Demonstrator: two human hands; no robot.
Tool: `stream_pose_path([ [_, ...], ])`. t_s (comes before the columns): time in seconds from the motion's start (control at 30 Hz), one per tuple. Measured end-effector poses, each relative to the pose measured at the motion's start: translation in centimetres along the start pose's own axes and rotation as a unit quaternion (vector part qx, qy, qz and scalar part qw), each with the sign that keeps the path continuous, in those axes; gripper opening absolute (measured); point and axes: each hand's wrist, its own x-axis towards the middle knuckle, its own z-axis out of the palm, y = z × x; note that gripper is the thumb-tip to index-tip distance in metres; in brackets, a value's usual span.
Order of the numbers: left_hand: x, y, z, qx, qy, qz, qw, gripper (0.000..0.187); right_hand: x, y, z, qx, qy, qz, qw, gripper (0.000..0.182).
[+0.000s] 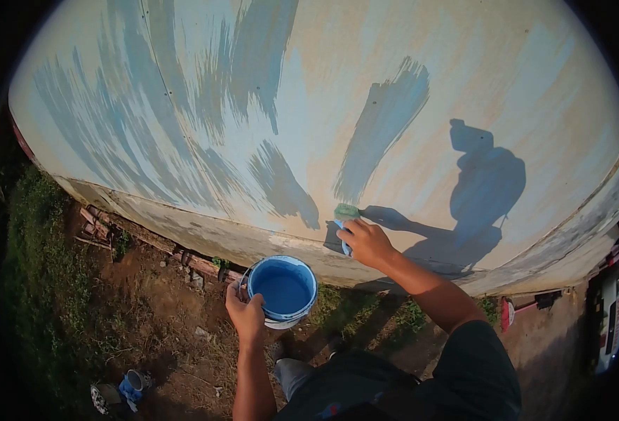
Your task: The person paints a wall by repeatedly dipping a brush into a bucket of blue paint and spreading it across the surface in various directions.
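Observation:
My left hand (246, 309) grips the rim of a white bucket (286, 324), thumb over the edge, with blue paint (280, 289) inside. To the right and higher up, my right hand (367, 242) is closed around a paintbrush (347, 212). Its head looks greenish and is at the pale wall (393, 189), near the lower edge; a blue part shows below the fingers. Just above the brush, a wide blue-grey stroke (383, 130) runs up the wall. More streaky strokes (134, 119) cover the wall's left side.
A weathered ledge (183, 216) runs along the wall's foot, with bricks (99, 223) and rubble beside it. Grass (43, 259) grows at the left. A small blue-stained container (135, 381) stands on the soil at lower left. A white vehicle (612, 319) is at the far right.

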Motion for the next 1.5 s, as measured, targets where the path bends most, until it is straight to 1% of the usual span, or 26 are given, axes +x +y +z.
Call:
stream_pose_path([
  [0.03, 0.0, 0.2, -0.2, 0.001, 0.0, 0.003, 1.0, 0.044, 0.7, 0.2, -1.8, 0.047, 0.016, 0.037, 0.998, 0.033],
  [0.1, -0.3, 0.4, -0.4, 0.053, -0.017, -0.063, 0.996, 0.054, 2.2, 1.3, -7.0, 0.055, 0.011, 0.109, 0.992, 0.037],
  [0.13, -0.3, 0.2, -0.3, 0.052, -0.02, -0.061, 0.997, 0.054, 3.3, 1.9, -10.3, 0.071, 0.043, 0.121, 0.989, 0.029],
  [0.17, -0.2, -0.2, -0.1, 0.05, -0.016, -0.059, 0.997, 0.05, 4.1, 2.3, -13.2, 0.056, 0.099, 0.094, 0.989, 0.024],
  [0.2, -0.3, -0.5, 0.1, 0.048, -0.011, -0.057, 0.997, 0.046, 4.7, 2.7, -15.6, 0.034, 0.146, 0.067, 0.986, 0.035],
  [0.3, -0.9, 0.2, 1.2, 0.044, -0.032, -0.042, 0.998, 0.038, 5.8, 3.0, -22.2, -0.078, 0.299, 0.009, 0.951, 0.036],
  [0.33, -1.0, 0.5, 1.6, 0.047, -0.032, -0.041, 0.998, 0.038, 5.8, 2.9, -23.2, -0.076, 0.3, 0.011, 0.951, 0.036],
  [0.4, -1.4, 1.4, 2.6, 0.058, -0.043, -0.02, 0.997, 0.041, 5.7, 2.7, -24.3, -0.143, 0.379, -0.002, 0.914, 0.034],
  [0.43, -1.7, 1.8, 3.1, 0.059, -0.047, -0.022, 0.997, 0.04, 5.3, 2.2, -24.3, -0.082, 0.379, 0.011, 0.922, 0.028],
  [0.47, -1.8, 2.4, 3.5, 0.06, -0.043, -0.02, 0.997, 0.04, 4.9, 1.6, -23.9, -0.079, 0.382, 0.009, 0.921, 0.028],
  [0.5, -1.9, 2.9, 4.0, 0.043, -0.067, 0.008, 0.997, 0.04, 4.4, 0.9, -23.2, 0.077, 0.373, 0.023, 0.924, 0.026],
  [0.53, -2.0, 3.0, 4.2, 0.026, -0.089, 0.035, 0.995, 0.04, 3.7, 0.3, -22.3, 0.232, 0.353, 0.036, 0.906, 0.023],
  [0.57, -2.0, 2.9, 4.1, 0.043, -0.1, 0.041, 0.993, 0.043, 2.9, 0.0, -21.3, 0.318, 0.321, 0.026, 0.892, 0.021],
  [0.6, -2.2, 3.2, 4.3, 0.042, -0.093, 0.039, 0.994, 0.043, 2.1, -0.6, -21.0, 0.322, 0.317, 0.022, 0.892, 0.021],
  [0.67, -2.6, 4.3, 5.1, 0.065, -0.107, 0.082, 0.989, 0.045, 0.5, -1.7, -20.4, 0.411, 0.165, 0.033, 0.896, 0.023],
  [0.7, -3.0, 4.9, 5.8, 0.022, -0.108, 0.097, 0.989, 0.046, -0.2, -2.0, -19.9, 0.415, 0.16, 0.027, 0.895, 0.023],
  [0.77, -3.3, 5.8, 6.4, 0.023, -0.106, 0.124, 0.986, 0.046, -0.9, -2.0, -18.7, 0.497, 0.088, -0.066, 0.861, 0.025],
  [0.9, -2.8, 6.1, 6.5, 0.057, -0.118, 0.208, 0.969, 0.044, -1.4, -2.6, -16.9, 0.5, 0.054, -0.119, 0.856, 0.033],
  [0.93, -2.9, 5.9, 6.3, 0.058, -0.115, 0.206, 0.97, 0.044, -1.4, -2.8, -16.8, 0.503, 0.051, -0.12, 0.855, 0.033],
  [1.0, -2.9, 5.7, 6.1, 0.098, -0.114, 0.266, 0.952, 0.044, -1.3, -3.3, -16.9, 0.419, 0.051, -0.13, 0.897, 0.035],
  [1.03, -3.0, 5.8, 6.3, 0.099, -0.113, 0.268, 0.952, 0.044, -1.3, -3.6, -17.7, 0.367, 0.044, -0.117, 0.922, 0.038],
  [1.1, -3.4, 5.9, 6.8, 0.068, -0.092, 0.332, 0.936, 0.047, -1.9, -4.2, -17.3, 0.403, 0.039, -0.086, 0.91, 0.037],
  [1.13, -3.4, 6.2, 6.9, 0.068, -0.091, 0.334, 0.936, 0.047, -2.1, -4.3, -17.0, 0.438, 0.032, -0.053, 0.897, 0.037],
  [1.23, -3.7, 6.8, 7.2, 0.095, -0.089, 0.343, 0.93, 0.049, -2.4, -4.3, -16.8, 0.448, 0.056, -0.048, 0.891, 0.04],
  [1.33, -3.7, 6.7, 8.1, 0.046, -0.087, 0.369, 0.924, 0.049, -2.7, -4.1, -16.5, 0.437, 0.042, -0.05, 0.897, 0.035],
  [1.5, -4.9, 8.1, 8.5, 0.157, -0.121, 0.339, 0.92, 0.046, -3.0, -3.8, -16.2, 0.401, 0.016, -0.063, 0.914, 0.03],
])
